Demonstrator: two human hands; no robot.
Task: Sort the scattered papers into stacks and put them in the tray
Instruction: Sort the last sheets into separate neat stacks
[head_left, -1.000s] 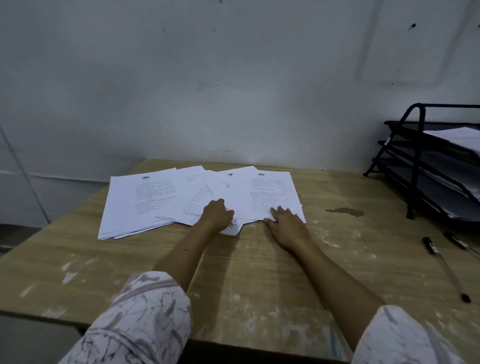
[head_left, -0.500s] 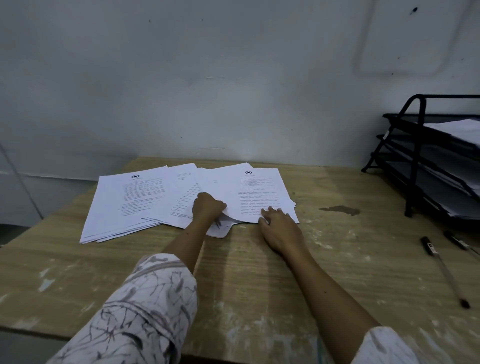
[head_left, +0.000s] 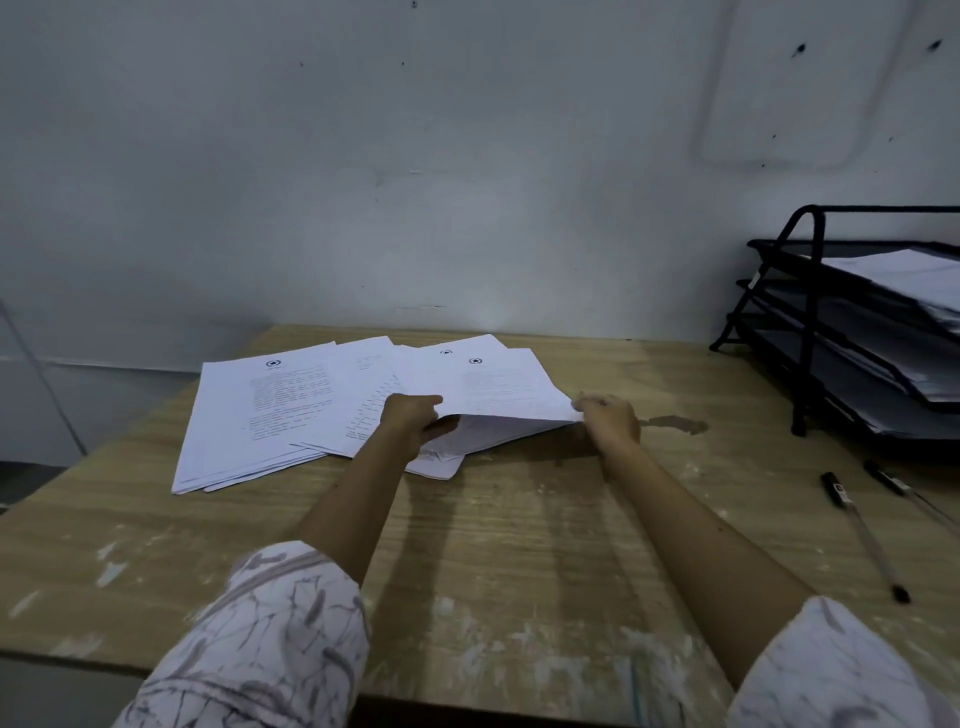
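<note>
- Both hands are now lifting the near edge of the right-hand sheaf of papers, which was lying flat half a second ago.
- Head view: the left hand is gripping the sheaf's near left edge, while the right hand is pinching its near right corner.
- More scattered papers are lying fanned out on the wooden table, to the left.
- A black tiered tray is standing at far right, already holding paper; two pens are lying near it.
</note>
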